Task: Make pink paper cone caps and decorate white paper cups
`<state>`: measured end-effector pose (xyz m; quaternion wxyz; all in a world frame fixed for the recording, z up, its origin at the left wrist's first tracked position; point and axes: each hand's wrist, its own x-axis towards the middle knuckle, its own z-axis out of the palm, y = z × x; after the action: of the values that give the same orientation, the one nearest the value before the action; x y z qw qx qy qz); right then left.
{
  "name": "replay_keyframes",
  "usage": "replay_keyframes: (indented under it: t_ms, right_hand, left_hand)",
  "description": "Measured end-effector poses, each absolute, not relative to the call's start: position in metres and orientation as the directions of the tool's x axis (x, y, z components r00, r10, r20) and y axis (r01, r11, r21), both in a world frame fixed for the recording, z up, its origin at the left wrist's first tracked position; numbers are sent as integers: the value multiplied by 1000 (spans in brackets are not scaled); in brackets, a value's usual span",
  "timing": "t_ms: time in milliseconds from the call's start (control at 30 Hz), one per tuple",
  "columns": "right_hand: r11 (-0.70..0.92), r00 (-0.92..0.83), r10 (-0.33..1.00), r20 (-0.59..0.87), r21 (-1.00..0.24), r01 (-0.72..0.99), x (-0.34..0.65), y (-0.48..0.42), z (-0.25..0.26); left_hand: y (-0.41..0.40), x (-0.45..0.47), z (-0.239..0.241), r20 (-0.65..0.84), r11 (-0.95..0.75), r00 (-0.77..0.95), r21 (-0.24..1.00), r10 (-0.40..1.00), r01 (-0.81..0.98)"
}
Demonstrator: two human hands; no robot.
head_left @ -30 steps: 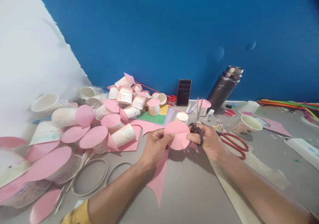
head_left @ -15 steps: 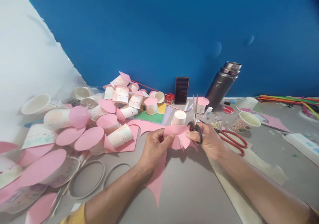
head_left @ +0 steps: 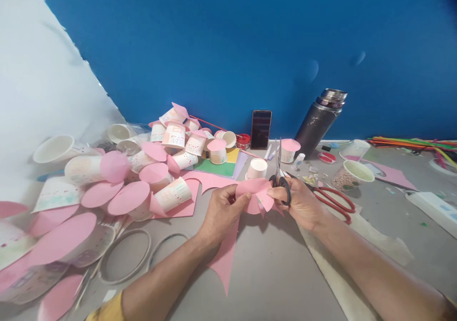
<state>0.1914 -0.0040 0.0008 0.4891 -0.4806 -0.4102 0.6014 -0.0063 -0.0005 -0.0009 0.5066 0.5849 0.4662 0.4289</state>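
Pinched between the thumb and fingers of my left hand (head_left: 223, 211) is a piece of pink paper (head_left: 253, 190) with cut, curling edges. My right hand (head_left: 303, 202) is closed on black-handled scissors (head_left: 280, 183), whose blades point up and away from me, slightly apart. The right thumb also touches the paper's right edge. Just behind the paper stands an upside-down white paper cup (head_left: 257, 168). A pointed pink paper offcut (head_left: 226, 264) lies below my left hand.
Many paper cups with pink paper tops (head_left: 128, 197) are heaped at left. Behind stand a phone (head_left: 261, 129) and a dark flask (head_left: 317, 123). Red-handled scissors (head_left: 335, 202), a patterned cup (head_left: 352, 175) and a power strip (head_left: 433, 206) lie right. Tape rings (head_left: 124, 256) lie front left.
The scissor blades have come closer together. Both hands keep nearly the same place, and the paper has barely shifted.
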Motion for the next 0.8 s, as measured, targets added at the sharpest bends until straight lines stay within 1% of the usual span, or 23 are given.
replay_keyframes:
  t_ms: [200,267,400,600,800]
  right_hand:
    - [-162,-19,987,-161,-965,-207,187,-4,-2]
    - [-141,22,989,-146,-976,-163,184,-5,-3]
    - [-107,109,988,-108,-994,-21,180,-7,-4]
    - [-89,104,991,-84,-995,44,180,-8,-9]
    - [-86,67,994,-84,-996,36,182,-8,-10]
  left_hand:
    - [0,-6,1,-24,9,237,998,971,66]
    - [1,-7,-1,-74,65,242,997,968,45]
    - [3,-7,-6,-176,192,289,981,941,-28]
    - [3,-7,-6,-223,271,317,956,922,-113]
    - [1,-5,3,-230,261,270,961,935,-86]
